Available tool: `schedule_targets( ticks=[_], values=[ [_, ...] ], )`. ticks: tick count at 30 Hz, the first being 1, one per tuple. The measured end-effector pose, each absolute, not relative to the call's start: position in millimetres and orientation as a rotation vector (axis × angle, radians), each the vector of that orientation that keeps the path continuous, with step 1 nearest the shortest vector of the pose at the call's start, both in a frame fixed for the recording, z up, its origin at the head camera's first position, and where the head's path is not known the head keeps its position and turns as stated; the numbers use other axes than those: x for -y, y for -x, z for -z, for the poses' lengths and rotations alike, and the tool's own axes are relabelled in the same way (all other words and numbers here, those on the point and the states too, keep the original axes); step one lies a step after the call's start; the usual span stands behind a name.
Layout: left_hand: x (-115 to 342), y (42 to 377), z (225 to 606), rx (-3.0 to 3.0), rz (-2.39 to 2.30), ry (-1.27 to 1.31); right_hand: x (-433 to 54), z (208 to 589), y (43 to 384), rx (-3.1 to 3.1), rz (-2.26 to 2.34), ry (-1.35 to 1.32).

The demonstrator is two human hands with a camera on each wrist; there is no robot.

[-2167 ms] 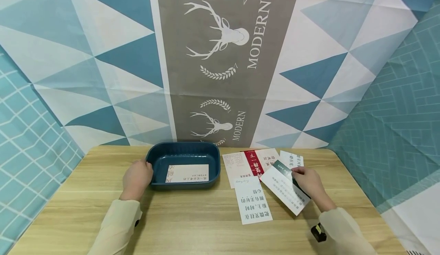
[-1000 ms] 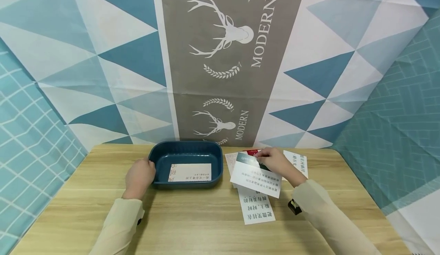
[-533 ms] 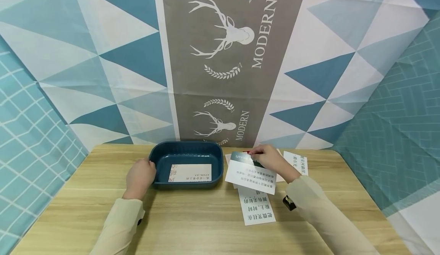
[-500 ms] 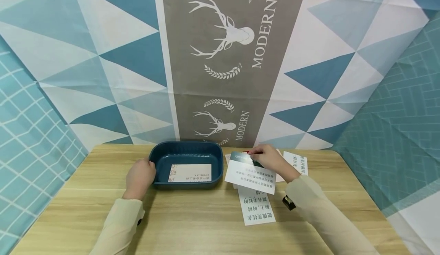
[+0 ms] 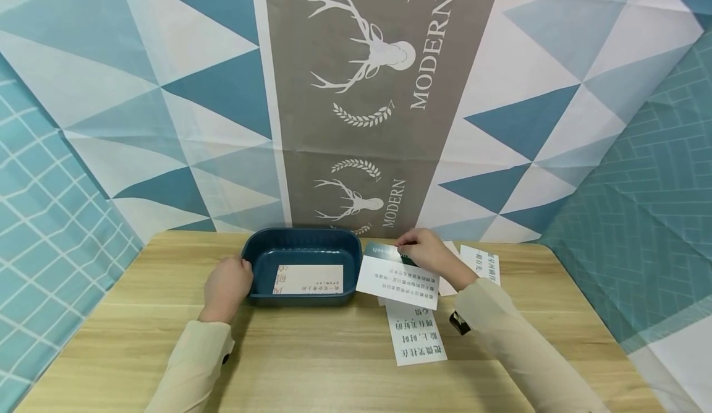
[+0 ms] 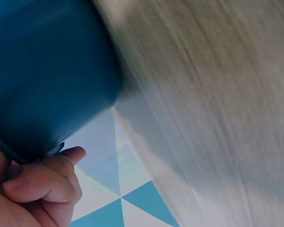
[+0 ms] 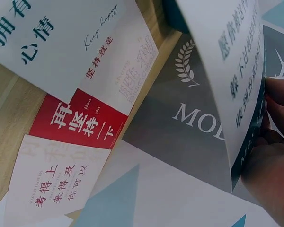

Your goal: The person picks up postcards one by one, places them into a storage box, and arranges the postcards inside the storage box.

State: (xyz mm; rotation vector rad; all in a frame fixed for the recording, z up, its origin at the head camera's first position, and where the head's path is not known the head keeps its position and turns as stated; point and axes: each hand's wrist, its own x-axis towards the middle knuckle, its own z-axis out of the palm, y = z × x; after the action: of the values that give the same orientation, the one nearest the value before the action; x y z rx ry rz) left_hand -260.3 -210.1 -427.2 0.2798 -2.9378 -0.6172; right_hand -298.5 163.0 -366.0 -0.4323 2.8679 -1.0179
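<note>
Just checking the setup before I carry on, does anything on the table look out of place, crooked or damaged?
Nothing looks damaged or spilled. The loose cards beside the blue tray overlap at mixed angles; the right hand holds one card lifted, tilted.

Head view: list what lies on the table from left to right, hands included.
left hand gripping the tray's rim → dark blue tray with one card inside → lifted card pinched by the right hand → far-right card on the wooden table.
</note>
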Motion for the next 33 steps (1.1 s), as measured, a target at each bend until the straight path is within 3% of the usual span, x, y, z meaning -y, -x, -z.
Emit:
schedule_targets(
  ticks=[33],
  values=[
    [211,261,429,2.894,0.597,-0.244,-111,356,315,-2.848,1.015,0.605]
  ],
)
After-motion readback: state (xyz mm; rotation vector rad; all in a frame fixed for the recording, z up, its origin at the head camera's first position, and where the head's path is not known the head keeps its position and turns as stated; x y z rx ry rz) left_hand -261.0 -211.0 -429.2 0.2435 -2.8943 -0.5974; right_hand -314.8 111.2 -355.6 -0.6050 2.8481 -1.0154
